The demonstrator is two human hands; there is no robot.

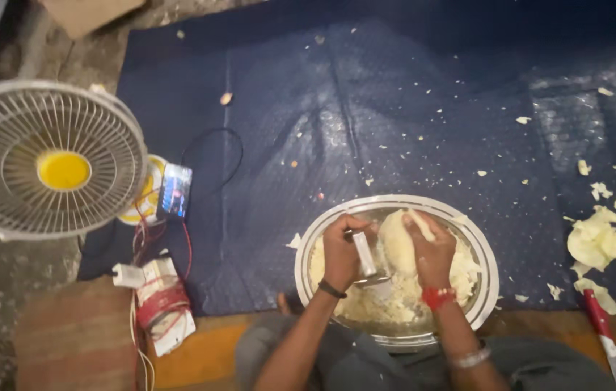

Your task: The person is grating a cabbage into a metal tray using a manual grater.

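A: Hand status?
B: Left hand (340, 250) grips grater (364, 255). Right hand (431, 250) holds cabbage (397, 239) against it.
A: Location?
B: Over steel bowl (487, 250), 6 o'clock on blue mat (395, 116). Fan (51, 159) at 9.

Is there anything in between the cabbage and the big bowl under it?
Nothing visible. The right hand holds the cabbage directly over the metal bowl, beside the grater in the left hand. Only shredded cabbage lies below, inside the bowl.
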